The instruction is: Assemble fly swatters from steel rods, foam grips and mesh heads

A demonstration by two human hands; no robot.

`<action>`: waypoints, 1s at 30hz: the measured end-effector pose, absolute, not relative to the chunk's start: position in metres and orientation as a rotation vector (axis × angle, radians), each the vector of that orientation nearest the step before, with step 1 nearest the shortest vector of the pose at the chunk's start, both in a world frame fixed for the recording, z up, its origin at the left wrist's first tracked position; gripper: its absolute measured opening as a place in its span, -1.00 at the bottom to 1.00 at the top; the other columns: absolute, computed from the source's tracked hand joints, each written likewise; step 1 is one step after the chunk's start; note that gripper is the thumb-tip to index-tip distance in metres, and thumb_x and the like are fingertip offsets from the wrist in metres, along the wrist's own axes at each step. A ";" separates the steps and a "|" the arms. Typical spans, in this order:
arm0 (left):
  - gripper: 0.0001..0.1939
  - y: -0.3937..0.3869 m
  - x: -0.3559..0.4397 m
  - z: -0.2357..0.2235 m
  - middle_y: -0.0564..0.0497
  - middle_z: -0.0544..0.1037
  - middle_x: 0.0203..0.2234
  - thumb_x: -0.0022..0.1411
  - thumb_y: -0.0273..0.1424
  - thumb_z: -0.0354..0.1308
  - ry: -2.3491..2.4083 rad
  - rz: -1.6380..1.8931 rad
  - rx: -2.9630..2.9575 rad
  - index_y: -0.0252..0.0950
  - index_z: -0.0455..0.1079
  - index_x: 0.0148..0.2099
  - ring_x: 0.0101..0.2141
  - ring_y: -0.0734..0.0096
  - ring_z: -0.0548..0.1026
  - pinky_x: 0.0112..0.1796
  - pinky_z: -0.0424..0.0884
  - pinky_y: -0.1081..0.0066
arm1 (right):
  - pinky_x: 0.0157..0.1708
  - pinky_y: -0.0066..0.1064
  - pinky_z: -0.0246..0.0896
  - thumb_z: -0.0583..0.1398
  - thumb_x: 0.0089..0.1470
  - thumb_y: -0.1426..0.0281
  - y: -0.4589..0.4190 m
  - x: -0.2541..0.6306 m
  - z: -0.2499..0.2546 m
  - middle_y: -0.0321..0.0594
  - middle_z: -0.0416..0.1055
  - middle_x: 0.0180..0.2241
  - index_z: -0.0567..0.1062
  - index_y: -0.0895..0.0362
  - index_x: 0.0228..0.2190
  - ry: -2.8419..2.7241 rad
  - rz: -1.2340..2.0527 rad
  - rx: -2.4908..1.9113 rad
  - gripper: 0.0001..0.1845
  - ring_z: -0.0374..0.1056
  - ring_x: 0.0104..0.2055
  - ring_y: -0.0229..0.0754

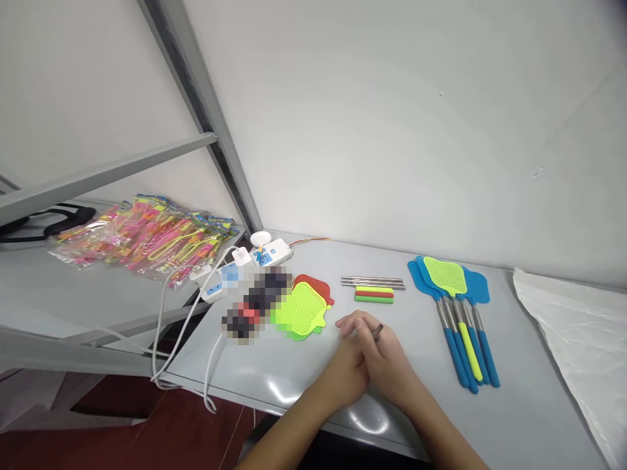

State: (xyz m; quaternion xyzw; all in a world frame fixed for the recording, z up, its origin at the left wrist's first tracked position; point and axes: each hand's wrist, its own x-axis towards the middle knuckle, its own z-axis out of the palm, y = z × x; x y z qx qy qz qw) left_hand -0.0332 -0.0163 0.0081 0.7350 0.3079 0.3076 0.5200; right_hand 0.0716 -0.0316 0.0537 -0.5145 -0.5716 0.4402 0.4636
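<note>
My left hand (pixel 347 365) and my right hand (pixel 385 349) are folded together over the front part of the table. The right lies partly over the left, fingers closed. A short dark stick end (pixel 377 331) pokes out of my right hand; the rest of it is hidden. What the left fingers enclose, if anything, cannot be seen. Beyond my hands lie several thin metal rods (pixel 372 281) and three foam-like tubes (pixel 374 295) in yellow, red and green. To the left, loose fly swatter heads (pixel 307 310) in yellow, green and red overlap.
Assembled fly swatters (pixel 458 326), mostly blue, lie in a pile at right, beside a white plastic sheet (pixel 578 346). Power strips (pixel 272 251) with white cables and a blurred object (pixel 257 303) sit at left. Bagged colourful items (pixel 151 235) lie behind the metal frame (pixel 208 111).
</note>
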 end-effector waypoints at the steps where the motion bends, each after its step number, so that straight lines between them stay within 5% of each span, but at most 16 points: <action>1: -0.60 -0.017 -0.033 0.009 -0.08 0.43 -0.05 0.27 -0.60 -0.10 0.734 0.730 1.750 -0.26 0.32 0.10 -0.06 0.25 0.38 -0.07 0.33 0.31 | -0.03 -0.34 0.13 -0.08 0.32 0.25 -0.031 0.072 0.054 -0.23 0.45 -0.25 0.39 0.07 -0.41 -1.412 1.089 -1.266 -0.63 0.32 -0.09 -0.17; 7: -0.61 -0.017 -0.035 0.011 -0.12 0.40 0.01 0.26 -0.56 -0.06 0.769 0.762 1.657 -0.28 0.29 0.12 -0.04 0.21 0.37 -0.03 0.31 0.28 | -0.05 -0.30 0.14 -0.04 0.30 0.25 -0.025 0.074 0.064 -0.24 0.44 -0.27 0.41 0.08 -0.38 -1.472 1.178 -1.284 -0.68 0.34 -0.12 -0.15; 11: -0.72 -0.015 -0.035 0.017 -0.08 0.45 -0.13 0.26 -0.51 -0.01 0.725 0.783 1.551 -0.29 0.35 0.00 -0.14 0.26 0.40 -0.14 0.34 0.34 | -0.03 -0.28 0.16 0.08 0.24 0.29 -0.030 0.075 0.076 -0.24 0.41 -0.19 0.39 0.05 -0.21 -1.512 1.217 -1.245 -0.85 0.33 -0.07 -0.14; 15: -0.83 -0.018 -0.042 0.022 0.03 0.41 -0.43 0.32 -0.38 -0.02 0.724 0.788 1.441 -0.32 0.36 -0.27 -0.38 0.41 0.36 -0.31 0.31 0.42 | 0.05 -0.26 0.17 0.22 0.12 0.33 -0.027 0.083 0.084 -0.20 0.27 0.05 0.14 -0.08 0.12 -1.500 1.288 -1.059 -0.42 0.22 0.11 -0.14; 18: -0.73 -0.025 -0.059 0.024 0.11 0.29 -0.58 0.37 -0.27 -0.05 0.792 0.833 1.339 -0.32 0.31 -0.31 -0.50 0.49 0.28 -0.39 0.26 0.45 | 0.08 -0.22 0.15 0.16 0.17 0.24 -0.008 0.084 0.077 -0.18 0.29 0.04 0.17 -0.05 0.10 -1.533 1.208 -1.054 -0.51 0.24 0.10 -0.13; 22: -0.78 -0.032 -0.095 0.025 0.23 0.15 -0.63 0.36 -0.21 0.01 0.827 1.009 1.089 -0.27 0.25 -0.19 -0.62 0.58 0.16 -0.51 0.26 0.50 | 0.01 -0.15 0.18 0.06 0.20 0.13 0.023 0.062 0.053 -0.09 0.37 -0.05 0.34 0.08 -0.04 -1.760 0.855 -1.433 -0.61 0.30 0.01 -0.03; 26: -0.76 -0.035 -0.127 0.024 0.27 0.09 -0.64 0.34 -0.14 0.01 0.884 1.121 0.911 -0.21 0.20 -0.17 -0.70 0.64 0.02 -0.67 0.13 0.58 | -0.02 0.02 0.09 0.16 0.03 -0.01 0.040 0.026 0.032 0.05 0.38 -0.05 0.27 0.18 0.10 -2.078 0.333 -1.679 -0.28 0.25 0.02 0.18; 30: -0.71 -0.037 -0.149 0.020 0.25 0.14 -0.60 0.35 -0.08 -0.03 0.901 1.185 0.836 -0.20 0.20 -0.16 -0.72 0.68 0.01 -0.72 0.05 0.62 | -0.05 0.03 0.05 0.22 -0.11 -0.05 0.042 0.004 0.022 0.12 0.34 0.04 0.13 0.19 0.20 -2.200 0.141 -1.726 -0.04 0.20 0.06 0.24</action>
